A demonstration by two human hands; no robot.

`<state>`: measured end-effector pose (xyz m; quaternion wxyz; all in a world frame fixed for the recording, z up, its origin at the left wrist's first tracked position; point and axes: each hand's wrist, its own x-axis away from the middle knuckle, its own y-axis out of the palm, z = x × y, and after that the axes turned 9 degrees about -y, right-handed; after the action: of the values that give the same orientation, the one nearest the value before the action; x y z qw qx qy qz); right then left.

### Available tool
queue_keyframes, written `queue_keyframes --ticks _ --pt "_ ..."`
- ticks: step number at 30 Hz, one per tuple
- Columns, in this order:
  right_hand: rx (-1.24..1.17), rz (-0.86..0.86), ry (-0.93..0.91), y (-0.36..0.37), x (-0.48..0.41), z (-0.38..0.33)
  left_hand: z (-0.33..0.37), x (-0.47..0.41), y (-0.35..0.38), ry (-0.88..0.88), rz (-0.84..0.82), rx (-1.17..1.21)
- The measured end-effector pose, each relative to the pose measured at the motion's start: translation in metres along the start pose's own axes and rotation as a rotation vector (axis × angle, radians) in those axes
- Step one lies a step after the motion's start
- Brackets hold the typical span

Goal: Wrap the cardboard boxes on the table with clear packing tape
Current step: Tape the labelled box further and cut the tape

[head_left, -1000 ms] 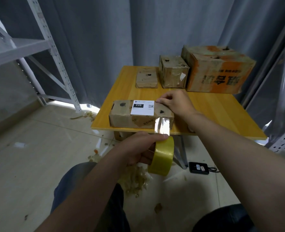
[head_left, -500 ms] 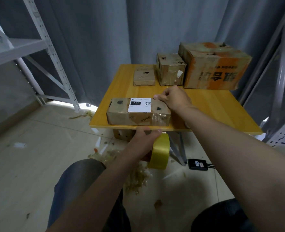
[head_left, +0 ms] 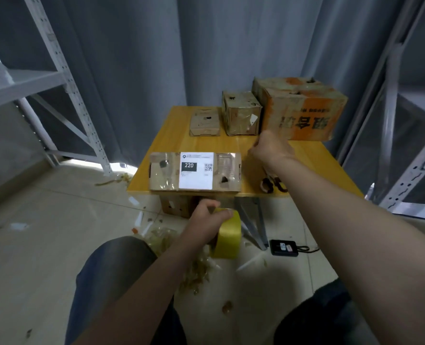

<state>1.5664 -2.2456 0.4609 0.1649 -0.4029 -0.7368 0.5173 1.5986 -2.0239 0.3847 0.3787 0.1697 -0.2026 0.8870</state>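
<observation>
A flat cardboard box (head_left: 166, 170) with a white "220" label lies along the front edge of the yellow table (head_left: 313, 168); glossy clear tape covers its top. Just below that edge, my left hand (head_left: 205, 216) grips a yellow-looking tape roll (head_left: 229, 236), and a strip of tape runs up toward the box's front. My right hand (head_left: 271, 148) hovers to the right of the box, blurred, fingers loosely curled, holding nothing I can see. At the table's back stand a small flat box (head_left: 204, 124), a cube box (head_left: 241, 115) and a large orange box (head_left: 298, 110).
Scissors handles (head_left: 272, 186) lie on the table under my right forearm. Another box (head_left: 175, 207) sits under the table beside a metal leg (head_left: 252, 220). Tape scraps (head_left: 196, 267) and a black device (head_left: 283, 247) lie on the floor. Metal shelving (head_left: 64, 78) flanks both sides.
My right hand has lifted off the labelled box's right end and moved right and back. My left hand with the roll has come up close under the table's front edge.
</observation>
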Motion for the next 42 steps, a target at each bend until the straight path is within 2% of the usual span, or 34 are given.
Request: queue_keyframes --ticks 3,8,15,17,19,21,23,25,28,30,33,37,42 --pt "0.133 -0.177 0.056 -0.017 0.019 0.017 0.004 0.004 0.0 0.078 0.027 -0.059" --pt "0.205 -0.317 0.125 -0.018 0.043 0.035 0.018 0.003 -0.012 0.078 0.027 -0.066" --pt "0.201 -0.281 0.152 -0.012 0.052 0.03 0.011 -0.006 -0.018 0.019 -0.039 0.009" --pt "0.034 -0.273 0.159 -0.016 0.051 0.023 0.009 -0.009 -0.019 0.023 -0.072 0.057" --pt "-0.229 -0.175 0.151 -0.019 0.045 0.009 0.011 -0.01 -0.02 0.022 -0.106 0.066" --pt "-0.423 -0.017 0.037 -0.019 0.036 -0.012 0.015 -0.01 -0.021 -0.003 -0.131 0.068" --pt "-0.612 0.035 -0.106 -0.017 0.029 -0.035 0.018 -0.01 -0.023 -0.018 -0.145 0.052" --pt "-0.798 -0.052 -0.208 -0.012 0.03 -0.056 0.019 -0.011 -0.027 -0.009 -0.169 0.041" --pt "-1.024 -0.297 -0.238 0.009 0.033 -0.072 0.017 -0.01 -0.029 -0.013 -0.212 0.014" --pt "-1.046 -0.328 -0.244 0.025 0.03 -0.074 0.015 -0.013 -0.028 -0.01 -0.195 -0.01" --pt "-1.048 -0.234 -0.229 0.038 0.023 -0.072 0.01 -0.025 -0.026 0.002 -0.137 0.0" --pt "-1.0 -0.142 -0.218 0.046 0.018 -0.071 0.016 -0.021 -0.026 0.017 -0.156 -0.02" --pt "-1.002 -0.114 -0.207 0.048 0.017 -0.073 0.009 -0.024 -0.017 0.035 -0.265 -0.104"
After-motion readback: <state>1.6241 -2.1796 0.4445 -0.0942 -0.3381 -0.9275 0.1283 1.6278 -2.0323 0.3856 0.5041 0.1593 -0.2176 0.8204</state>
